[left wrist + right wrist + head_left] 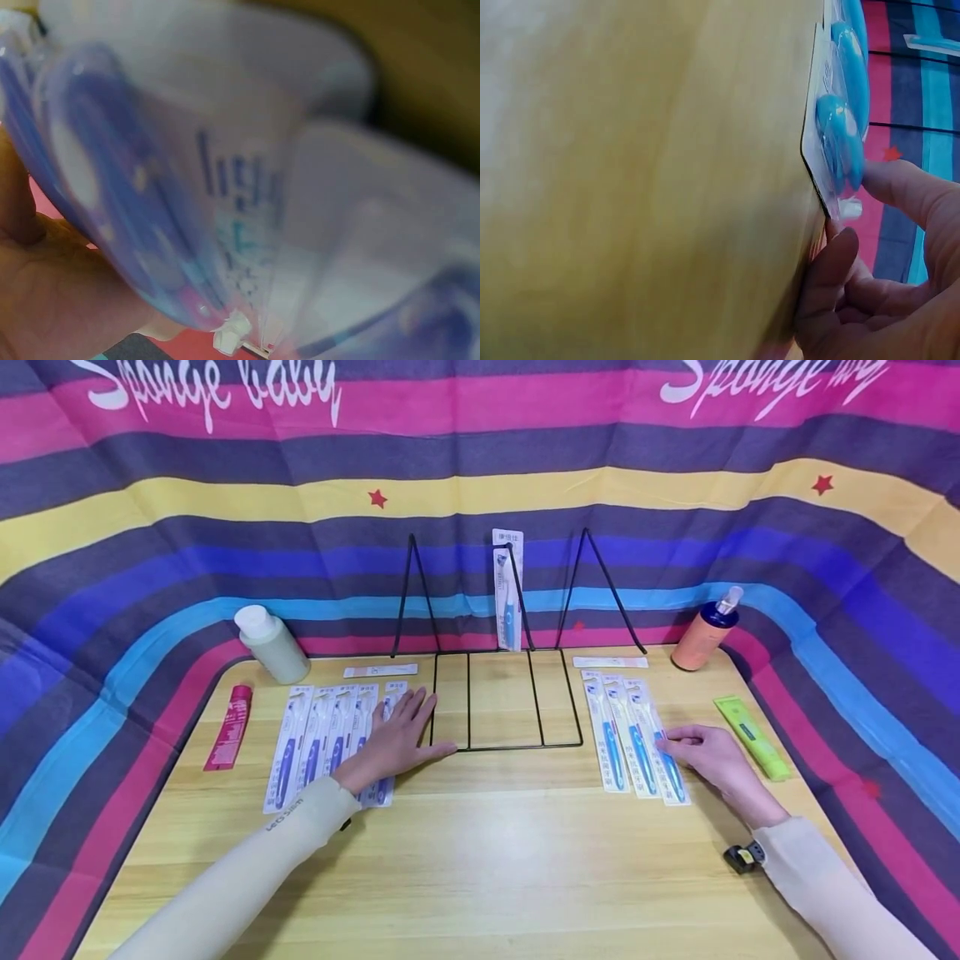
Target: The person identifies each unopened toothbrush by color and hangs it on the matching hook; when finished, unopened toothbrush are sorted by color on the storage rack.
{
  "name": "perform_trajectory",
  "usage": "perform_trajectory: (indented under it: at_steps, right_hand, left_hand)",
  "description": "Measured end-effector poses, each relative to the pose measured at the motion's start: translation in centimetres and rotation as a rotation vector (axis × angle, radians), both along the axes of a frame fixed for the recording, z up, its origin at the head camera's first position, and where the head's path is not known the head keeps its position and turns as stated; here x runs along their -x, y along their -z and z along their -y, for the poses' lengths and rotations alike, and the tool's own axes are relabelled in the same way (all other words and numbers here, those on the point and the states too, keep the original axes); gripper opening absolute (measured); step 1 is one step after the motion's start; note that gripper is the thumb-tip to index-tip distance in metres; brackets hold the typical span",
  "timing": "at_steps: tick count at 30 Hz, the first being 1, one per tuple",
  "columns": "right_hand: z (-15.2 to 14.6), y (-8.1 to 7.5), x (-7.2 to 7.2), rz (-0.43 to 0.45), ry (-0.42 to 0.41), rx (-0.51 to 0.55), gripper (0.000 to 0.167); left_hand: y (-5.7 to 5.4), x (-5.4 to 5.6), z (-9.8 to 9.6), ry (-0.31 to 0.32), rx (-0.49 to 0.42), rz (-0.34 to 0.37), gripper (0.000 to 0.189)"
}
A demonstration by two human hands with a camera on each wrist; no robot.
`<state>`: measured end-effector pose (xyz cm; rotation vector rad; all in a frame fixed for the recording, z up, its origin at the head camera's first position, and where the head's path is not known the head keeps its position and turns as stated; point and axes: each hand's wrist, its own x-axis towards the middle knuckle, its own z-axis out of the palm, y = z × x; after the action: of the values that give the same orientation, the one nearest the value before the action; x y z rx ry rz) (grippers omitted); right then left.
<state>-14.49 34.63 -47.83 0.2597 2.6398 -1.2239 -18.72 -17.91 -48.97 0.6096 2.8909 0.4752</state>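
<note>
My left hand [397, 739] lies with fingers spread over the rightmost purple packaged toothbrush [378, 789] in a row of several. Its thumb reaches the left side of a black wire rack [517, 747]. The left wrist view shows purple toothbrush packs [127, 180] close up and blurred, with part of the left hand [60, 292] behind. Three blue packaged toothbrushes [637, 747] lie right of the rack. My right hand [708, 764] pinches the right edge of the outermost blue pack [840, 142]. Another blue packaged toothbrush [510, 618] stands upright in the rack.
At left are a pink tube [228, 728] and a pale bottle with white cap [276, 647]. An orange pump bottle [701, 639] and a green tube [752, 739] stand and lie at right. Slim white packets [381, 671] lie beside the rack. A striped cloth [480, 452] surrounds the wooden table [510, 868].
</note>
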Motion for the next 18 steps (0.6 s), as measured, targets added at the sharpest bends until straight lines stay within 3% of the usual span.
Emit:
perform_trajectory:
  at_steps: [5, 11, 13, 18]
  right_hand:
    - [0.4, -0.3, -0.2, 0.009, 0.043, 0.022, 0.060]
    - [0.0, -0.4, -0.9, 0.021, 0.114, 0.185, 0.062]
    - [0.0, -0.2, -1.1, -0.017, 0.139, 0.242, 0.058]
    - [1.4, -0.4, -2.2, -0.143, 0.195, 0.426, 0.030]
  left_hand:
    - [-0.1, 0.0, 0.0, 0.000, -0.004, -0.013, 0.104]
    - [0.0, 0.1, 0.0, 0.001, 0.006, -0.012, 0.105]
    - [0.0, 0.1, 0.1, -0.002, 0.014, -0.008, 0.106]
    - [0.1, -0.1, 0.2, -0.003, 0.007, 0.001, 0.107]
